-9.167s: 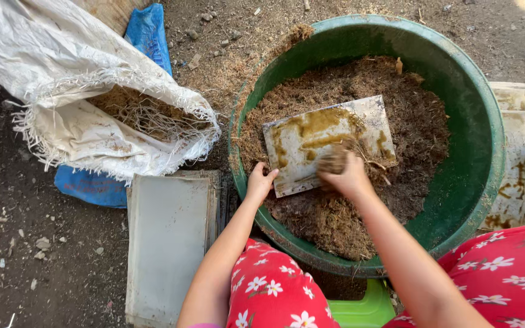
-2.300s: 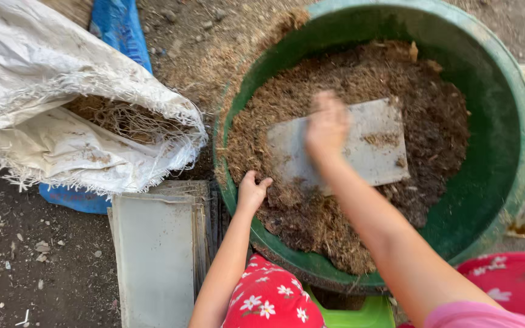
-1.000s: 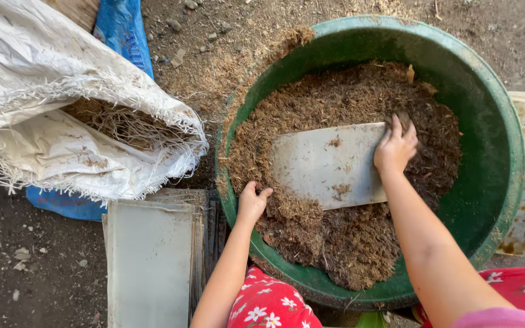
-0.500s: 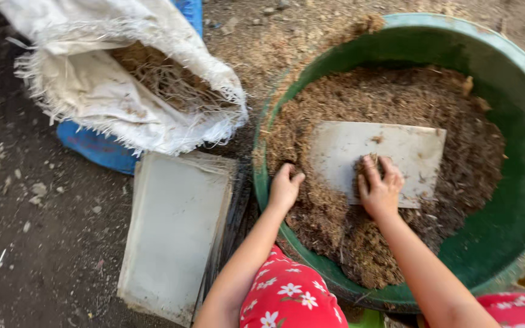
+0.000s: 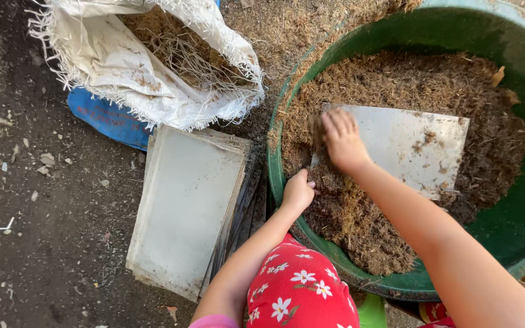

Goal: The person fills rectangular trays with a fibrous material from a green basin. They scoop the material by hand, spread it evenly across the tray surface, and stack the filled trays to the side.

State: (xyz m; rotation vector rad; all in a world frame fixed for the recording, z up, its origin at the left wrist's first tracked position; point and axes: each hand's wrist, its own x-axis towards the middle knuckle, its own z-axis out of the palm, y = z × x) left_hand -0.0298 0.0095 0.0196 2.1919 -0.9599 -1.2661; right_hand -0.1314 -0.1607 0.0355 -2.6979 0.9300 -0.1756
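We see a green tub [image 5: 521, 54] holding brown fibre [image 5: 366, 225]; a pale grey sheet [image 5: 408, 146] lies there. Our trousers [image 5: 302, 291] are red with white flowers; the sack [image 5: 123, 67] is white.

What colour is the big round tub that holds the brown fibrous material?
The tub is green, inside and along its rim, as the head view shows.

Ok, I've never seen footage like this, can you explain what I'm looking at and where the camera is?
The camera sits on a person's head, looking down at their own bare arms. The left hand grips the rim of a green tub filled with brown fibrous material. The right hand rests on a flat pale plate lying on that material. On the dirt ground beside the tub lies a stack of similar plates, a white sack with fibres inside, and something blue underneath it.
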